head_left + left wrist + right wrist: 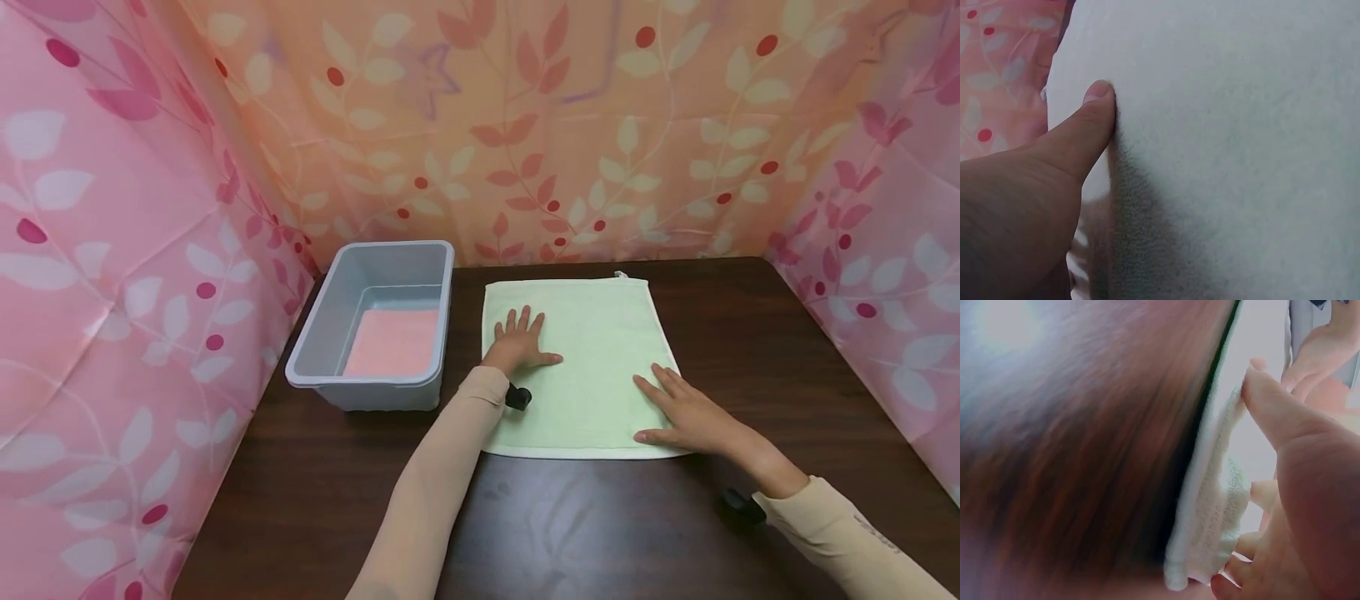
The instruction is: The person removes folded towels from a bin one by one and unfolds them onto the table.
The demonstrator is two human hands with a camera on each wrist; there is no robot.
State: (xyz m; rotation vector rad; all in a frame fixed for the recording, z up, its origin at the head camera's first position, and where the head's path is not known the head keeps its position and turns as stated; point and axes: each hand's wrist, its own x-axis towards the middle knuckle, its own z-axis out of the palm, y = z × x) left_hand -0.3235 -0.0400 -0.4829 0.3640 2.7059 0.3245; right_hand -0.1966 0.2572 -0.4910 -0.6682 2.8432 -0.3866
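My sleeved arms (431,492) extend over the dark tabletop (547,533). My left hand (519,346) and right hand (690,418) rest on the cloth (592,350), at its left side and near right corner, fingers extended and spread, gripping nothing. The cloth lies on the tabletop: pale green, roughly square, white-hemmed, a small white tab (620,275) at the far edge.
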